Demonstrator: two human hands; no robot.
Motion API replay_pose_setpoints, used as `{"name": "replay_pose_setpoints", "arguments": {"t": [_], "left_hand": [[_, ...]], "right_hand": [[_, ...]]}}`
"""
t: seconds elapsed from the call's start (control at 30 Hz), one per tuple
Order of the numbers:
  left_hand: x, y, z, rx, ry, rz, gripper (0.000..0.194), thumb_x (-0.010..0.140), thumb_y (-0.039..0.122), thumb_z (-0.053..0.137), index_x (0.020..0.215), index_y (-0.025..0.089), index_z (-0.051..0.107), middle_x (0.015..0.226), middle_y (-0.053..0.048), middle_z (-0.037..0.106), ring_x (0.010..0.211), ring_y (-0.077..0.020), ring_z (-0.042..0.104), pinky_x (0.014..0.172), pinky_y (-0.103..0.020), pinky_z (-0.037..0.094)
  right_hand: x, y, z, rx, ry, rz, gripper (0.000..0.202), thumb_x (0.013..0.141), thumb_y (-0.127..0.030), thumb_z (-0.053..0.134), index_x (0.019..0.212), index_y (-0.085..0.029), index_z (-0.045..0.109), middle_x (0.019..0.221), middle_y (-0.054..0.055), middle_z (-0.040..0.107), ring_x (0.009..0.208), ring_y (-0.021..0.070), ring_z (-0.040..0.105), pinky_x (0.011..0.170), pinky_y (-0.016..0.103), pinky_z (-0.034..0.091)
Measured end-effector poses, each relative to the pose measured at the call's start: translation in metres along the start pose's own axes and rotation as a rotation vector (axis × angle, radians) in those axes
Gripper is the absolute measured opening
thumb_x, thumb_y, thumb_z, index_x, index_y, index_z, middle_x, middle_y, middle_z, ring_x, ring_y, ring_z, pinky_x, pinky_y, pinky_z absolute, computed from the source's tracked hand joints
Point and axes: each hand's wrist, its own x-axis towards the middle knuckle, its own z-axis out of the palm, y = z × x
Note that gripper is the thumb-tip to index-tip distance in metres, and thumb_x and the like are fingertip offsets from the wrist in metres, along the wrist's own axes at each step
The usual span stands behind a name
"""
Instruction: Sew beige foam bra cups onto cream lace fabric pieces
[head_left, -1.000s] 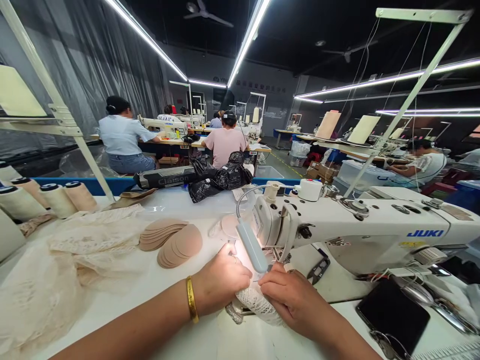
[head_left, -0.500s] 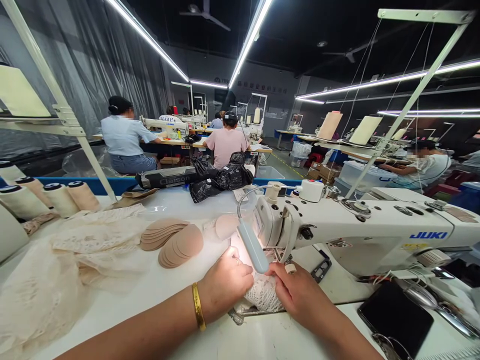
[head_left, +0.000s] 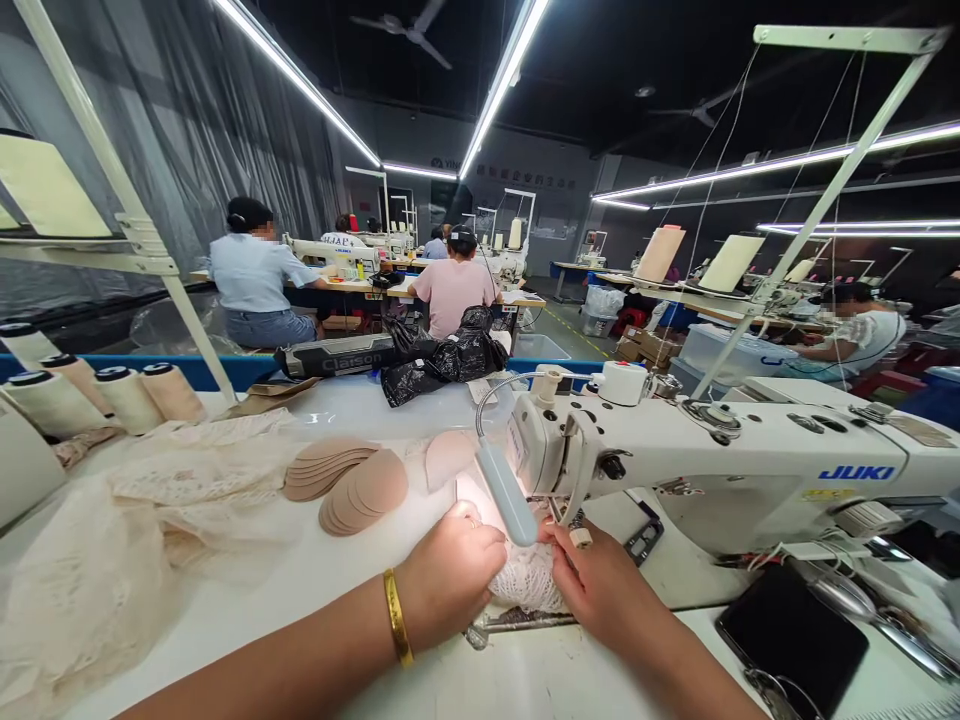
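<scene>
White lace fabric (head_left: 531,582) lies bunched under the head of the white sewing machine (head_left: 757,440). My left hand (head_left: 459,565), a gold bracelet on its wrist, is closed on the lace's left side with fingers curled. On the other side, my right hand (head_left: 592,570) pinches the lace close to the needle area. A grey lamp (head_left: 507,495) on a bent neck lights the spot and hides the needle and some fingertips. Beige oval pads (head_left: 364,492) are fanned out in two stacks left of my hands, and one more pad (head_left: 450,458) lies nearer the machine.
Cream lace cloth (head_left: 82,570) spreads over the left of the table. Thread cones (head_left: 131,400) stand behind it. Black plastic bags (head_left: 450,355) lie at the back edge. A black phone-like slab (head_left: 791,625) and scissors lie at the right. Several people sit at machines beyond.
The lace between my hands has shifted slightly, and the lone pad left of the lamp is more exposed. Both hands stay in nearly the same place.
</scene>
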Motion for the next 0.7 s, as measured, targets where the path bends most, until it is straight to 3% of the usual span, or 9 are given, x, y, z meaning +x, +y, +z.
{"name": "replay_pose_setpoints", "arguments": {"t": [0.1,0.17,0.23,0.33,0.4,0.5,0.57,0.7], "left_hand": [[-0.008,-0.003,-0.011,-0.043,-0.030,-0.050,0.008,0.076,0.022,0.071,0.081,0.019,0.065,0.090,-0.004,0.067,0.089,-0.0253,0.061,0.094,-0.047,0.048],[-0.012,-0.003,-0.013,-0.054,-0.035,-0.100,0.021,0.080,0.037,0.073,0.095,0.023,0.071,0.095,-0.006,0.067,0.093,-0.0294,0.062,0.097,-0.054,0.045],[-0.011,-0.001,-0.014,-0.064,-0.030,-0.169,0.029,0.083,0.044,0.071,0.103,0.023,0.071,0.095,-0.007,0.067,0.091,-0.0305,0.062,0.091,-0.051,0.048],[-0.008,0.003,-0.020,-0.155,-0.024,-0.210,0.025,0.083,0.037,0.070,0.102,0.022,0.067,0.095,-0.006,0.068,0.089,-0.0278,0.062,0.080,-0.039,0.051],[-0.008,0.005,-0.028,-0.268,-0.065,-0.162,0.025,0.080,0.027,0.068,0.104,0.023,0.064,0.100,-0.004,0.068,0.091,-0.0242,0.063,0.079,-0.032,0.051],[-0.013,0.004,-0.039,-0.349,-0.203,-0.042,0.027,0.072,0.012,0.065,0.097,0.022,0.060,0.105,-0.001,0.067,0.090,-0.0194,0.064,0.075,-0.026,0.049],[-0.015,0.003,-0.039,-0.266,-0.251,-0.013,0.029,0.068,0.008,0.062,0.093,0.022,0.059,0.101,-0.002,0.067,0.085,-0.0205,0.063,0.072,-0.029,0.047],[-0.015,0.002,-0.024,-0.087,-0.136,0.050,0.014,0.074,0.014,0.064,0.085,0.023,0.058,0.091,-0.003,0.064,0.081,-0.0253,0.060,0.077,-0.039,0.043]], "right_hand": [[-0.003,-0.002,0.001,-0.058,0.073,-0.082,0.032,0.093,-0.006,0.039,0.111,-0.019,0.062,0.086,0.008,0.072,0.085,0.0268,0.069,0.071,0.036,0.057],[-0.004,-0.008,0.001,-0.077,0.098,-0.142,0.035,0.092,-0.004,0.039,0.117,-0.020,0.058,0.088,0.007,0.073,0.087,0.0271,0.069,0.074,0.037,0.056],[-0.004,-0.018,-0.001,-0.035,0.094,-0.214,0.039,0.092,-0.004,0.041,0.125,-0.022,0.052,0.103,0.008,0.074,0.094,0.0264,0.069,0.083,0.039,0.055],[-0.004,-0.031,-0.002,0.033,0.035,-0.280,0.049,0.095,-0.013,0.054,0.141,-0.024,0.042,0.133,0.011,0.065,0.114,0.0286,0.064,0.092,0.041,0.053],[-0.003,-0.033,0.002,0.025,-0.007,-0.254,0.054,0.093,-0.019,0.064,0.142,-0.025,0.042,0.135,0.011,0.064,0.116,0.0306,0.061,0.088,0.040,0.053],[-0.002,-0.024,0.014,-0.067,-0.013,-0.182,0.038,0.086,-0.009,0.060,0.122,-0.022,0.055,0.114,0.009,0.068,0.100,0.0291,0.063,0.074,0.036,0.051],[-0.002,-0.015,0.021,-0.152,-0.009,-0.157,0.036,0.076,0.002,0.051,0.101,-0.021,0.060,0.099,0.007,0.068,0.087,0.0268,0.063,0.066,0.033,0.047],[-0.001,-0.002,0.026,-0.186,-0.027,-0.153,0.038,0.061,0.009,0.044,0.080,-0.022,0.057,0.091,0.005,0.068,0.085,0.0232,0.063,0.068,0.030,0.045]]}}
